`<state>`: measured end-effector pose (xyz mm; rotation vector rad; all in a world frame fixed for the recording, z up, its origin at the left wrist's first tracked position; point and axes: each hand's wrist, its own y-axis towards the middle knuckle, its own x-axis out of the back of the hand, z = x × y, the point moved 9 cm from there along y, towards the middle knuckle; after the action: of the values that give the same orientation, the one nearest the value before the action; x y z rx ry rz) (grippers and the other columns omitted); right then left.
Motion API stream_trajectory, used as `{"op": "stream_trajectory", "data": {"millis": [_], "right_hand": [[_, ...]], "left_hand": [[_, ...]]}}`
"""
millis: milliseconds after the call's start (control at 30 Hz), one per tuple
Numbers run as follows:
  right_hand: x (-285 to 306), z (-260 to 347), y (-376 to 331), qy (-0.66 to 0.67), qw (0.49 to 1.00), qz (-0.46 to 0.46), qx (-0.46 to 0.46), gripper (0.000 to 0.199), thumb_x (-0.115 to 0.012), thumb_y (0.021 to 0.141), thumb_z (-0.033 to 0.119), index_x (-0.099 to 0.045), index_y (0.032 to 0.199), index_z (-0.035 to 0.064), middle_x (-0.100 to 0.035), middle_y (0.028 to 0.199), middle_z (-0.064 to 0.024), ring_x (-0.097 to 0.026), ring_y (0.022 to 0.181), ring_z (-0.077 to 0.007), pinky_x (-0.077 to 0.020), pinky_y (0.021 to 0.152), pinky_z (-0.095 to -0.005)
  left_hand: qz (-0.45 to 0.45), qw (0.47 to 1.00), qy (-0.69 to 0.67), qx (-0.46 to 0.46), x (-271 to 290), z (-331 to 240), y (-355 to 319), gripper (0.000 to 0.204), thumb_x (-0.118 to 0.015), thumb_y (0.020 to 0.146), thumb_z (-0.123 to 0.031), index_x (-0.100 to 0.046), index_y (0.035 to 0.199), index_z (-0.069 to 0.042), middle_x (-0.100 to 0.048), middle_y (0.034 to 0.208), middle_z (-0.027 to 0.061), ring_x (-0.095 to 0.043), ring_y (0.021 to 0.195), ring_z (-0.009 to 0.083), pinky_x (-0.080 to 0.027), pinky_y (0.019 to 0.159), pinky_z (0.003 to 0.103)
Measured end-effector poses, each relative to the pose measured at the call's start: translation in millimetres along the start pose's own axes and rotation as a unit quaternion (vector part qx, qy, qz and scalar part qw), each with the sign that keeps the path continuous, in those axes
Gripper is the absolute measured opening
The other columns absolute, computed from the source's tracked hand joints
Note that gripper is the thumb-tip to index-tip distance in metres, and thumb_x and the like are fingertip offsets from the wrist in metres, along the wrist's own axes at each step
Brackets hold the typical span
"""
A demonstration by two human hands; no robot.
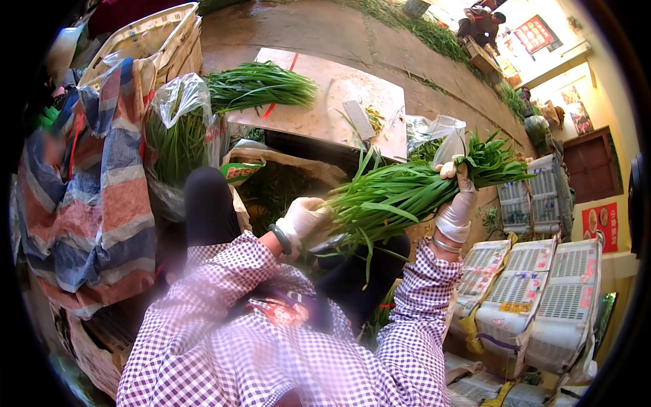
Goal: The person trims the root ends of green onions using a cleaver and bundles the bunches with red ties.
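Head view: two gloved hands hold a bunch of green chives (pixel 400 197) across the lap; left hand (pixel 300 220) clenched around the pale root ends, right hand (pixel 458 200) gripping the leafy upper part, lifted above the knees; a trimmed-looking bundle (pixel 261 85) already lies on the board (pixel 325 108) ahead, beside a cleaver (pixel 359 121); a clear bag (pixel 178 136) at left holds more chives, seemingly unsorted; white crates (pixel 542 292) stand at right; judging by this, one bundle is finished, the one in hand is mid-way and the bagged stock remains.
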<state>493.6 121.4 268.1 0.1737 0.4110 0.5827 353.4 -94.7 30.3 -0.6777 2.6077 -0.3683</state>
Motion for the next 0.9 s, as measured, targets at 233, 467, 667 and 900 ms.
{"op": "stream_trajectory", "data": {"millis": [233, 467, 667, 900], "right_hand": [[12.6, 8.1, 0.4, -0.003, 1.000, -0.016, 0.003, 0.021, -0.062, 0.095, 0.023, -0.061, 0.087, 0.0041, -0.056, 0.075, -0.0018, -0.054, 0.075, -0.0165, -0.0460, 0.084, -0.0352], [44.9, 20.4, 13.5, 0.047, 0.998, -0.041, 0.026, 0.016, -0.059, 0.095, 0.020, -0.060, 0.094, 0.0035, -0.052, 0.074, -0.0009, -0.051, 0.072, -0.0137, -0.0457, 0.083, -0.0351], [106.0, -58.7, 24.8, 0.118, 0.986, -0.101, -0.053, 0.021, -0.061, 0.094, 0.022, -0.059, 0.103, 0.0032, -0.057, 0.072, -0.0007, -0.053, 0.069, -0.0151, -0.0471, 0.084, -0.0369], [103.7, -60.5, 25.7, 0.124, 0.985, -0.112, -0.031, 0.016, -0.063, 0.093, 0.021, -0.061, 0.095, 0.0056, -0.059, 0.072, -0.0008, -0.055, 0.069, -0.0150, -0.0496, 0.082, -0.0355]], "left_hand": [[-0.030, 0.993, 0.113, -0.015, 40.6, 35.7, 23.4, 0.021, -0.063, 0.094, -0.017, -0.068, 0.100, 0.003, -0.068, 0.083, 0.0039, -0.061, 0.073, 0.0102, -0.052, 0.069, 0.026], [-0.012, 0.976, 0.216, 0.025, 101.6, 72.1, 35.8, 0.023, -0.059, 0.094, -0.015, -0.066, 0.110, 0.001, -0.068, 0.101, 0.0090, -0.065, 0.090, 0.0178, -0.052, 0.081, 0.030], [0.306, 0.899, -0.300, 0.091, -45.6, -18.3, -31.0, 0.072, -0.063, 0.090, -0.044, -0.034, 0.147, -0.008, -0.040, 0.148, 0.0084, -0.040, 0.133, 0.0213, -0.032, 0.110, 0.041], [0.293, 0.903, -0.302, 0.094, -44.2, -49.9, -34.8, 0.078, -0.070, 0.083, -0.045, -0.038, 0.144, -0.009, -0.043, 0.145, 0.0091, -0.043, 0.130, 0.0226, -0.035, 0.108, 0.040]]}}
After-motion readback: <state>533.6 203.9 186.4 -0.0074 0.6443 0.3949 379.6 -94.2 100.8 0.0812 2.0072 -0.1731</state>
